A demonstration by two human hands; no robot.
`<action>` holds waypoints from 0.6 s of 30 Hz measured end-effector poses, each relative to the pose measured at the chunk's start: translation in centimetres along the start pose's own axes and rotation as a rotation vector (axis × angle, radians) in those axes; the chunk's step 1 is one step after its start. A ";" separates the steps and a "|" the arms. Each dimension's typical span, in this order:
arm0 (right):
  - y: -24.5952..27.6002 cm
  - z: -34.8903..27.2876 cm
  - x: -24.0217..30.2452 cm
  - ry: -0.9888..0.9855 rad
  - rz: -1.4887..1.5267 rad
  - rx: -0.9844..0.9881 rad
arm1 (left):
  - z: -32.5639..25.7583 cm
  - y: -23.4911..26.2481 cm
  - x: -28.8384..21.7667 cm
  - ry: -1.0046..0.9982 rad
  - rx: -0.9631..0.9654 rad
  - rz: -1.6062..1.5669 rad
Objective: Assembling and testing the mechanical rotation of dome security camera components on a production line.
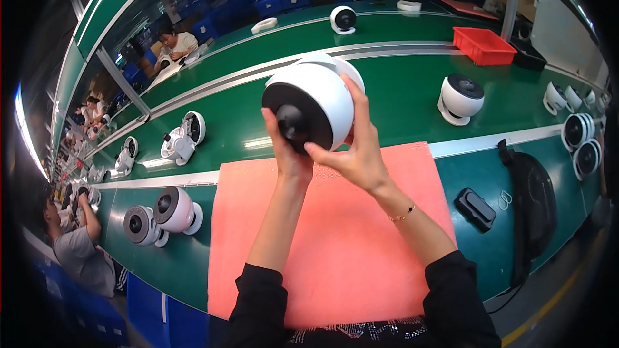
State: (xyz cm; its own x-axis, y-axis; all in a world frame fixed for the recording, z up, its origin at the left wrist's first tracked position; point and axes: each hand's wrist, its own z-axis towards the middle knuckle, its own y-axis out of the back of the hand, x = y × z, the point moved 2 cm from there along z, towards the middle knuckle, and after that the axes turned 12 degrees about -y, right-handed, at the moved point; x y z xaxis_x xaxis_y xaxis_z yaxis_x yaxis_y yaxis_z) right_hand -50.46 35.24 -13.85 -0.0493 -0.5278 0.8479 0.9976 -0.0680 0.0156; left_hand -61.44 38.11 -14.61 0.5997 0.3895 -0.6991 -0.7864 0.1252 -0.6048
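Note:
Both my hands hold up a white ball-shaped device (338,113) with a black round front and a dark lens-like knob in its middle. It is tilted, its black face turned to the lower left. My left hand (291,154) grips it from below left, the thumb on the black face; its other fingers are mostly hidden. My right hand (358,151) wraps round the right side, fingers along the white shell and thumb at the lower edge of the black face. Below lies a pink foam mat (335,238) on the green bench.
Two similar devices (175,211) stand left of the mat. Others (461,100) sit on the green conveyor, and opened units (182,142) lie to its left. A black case (476,209) and black pouch (532,196) are at right. A red bin (483,45) stands beyond. Co-workers sit leftward.

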 end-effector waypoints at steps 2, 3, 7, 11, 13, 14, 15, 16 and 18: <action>1.2 1.0 -1.0 -0.139 0.221 -0.043 | 0.6 -0.7 0.4 0.201 0.077 0.096; 2.1 1.7 -2.2 -0.178 0.301 -0.055 | 1.1 -0.3 0.7 0.267 0.130 0.201; 8.6 3.4 -7.4 -0.688 0.867 -0.192 | -1.9 -2.1 3.3 0.365 0.108 0.192; 11.2 3.8 -11.3 -0.622 0.742 -0.418 | 1.0 3.1 7.4 0.415 -0.264 0.055; 11.2 3.6 -13.2 -0.622 0.627 -0.454 | 2.3 6.6 9.3 0.355 -0.285 0.084; 11.1 3.3 -12.9 -0.714 0.605 -0.447 | 3.0 8.0 10.3 0.431 -0.318 0.081; 11.0 2.8 -12.6 -0.818 0.582 -0.447 | 3.6 9.1 11.8 0.394 -0.278 0.032; 10.9 2.6 -11.9 -0.809 0.597 -0.468 | 3.7 9.4 12.7 0.349 -0.237 -0.021; 12.9 2.4 -14.2 -0.815 0.735 -0.305 | 3.1 7.5 13.4 0.291 -0.195 -0.016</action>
State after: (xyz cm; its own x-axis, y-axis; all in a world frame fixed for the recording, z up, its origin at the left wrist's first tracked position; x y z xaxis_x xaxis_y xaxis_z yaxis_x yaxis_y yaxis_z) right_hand -36.73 43.88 -24.48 0.7003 0.1746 0.6922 0.7125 -0.2312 -0.6625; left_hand -59.78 47.09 -27.36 0.6505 0.1085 -0.7517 -0.7507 -0.0583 -0.6580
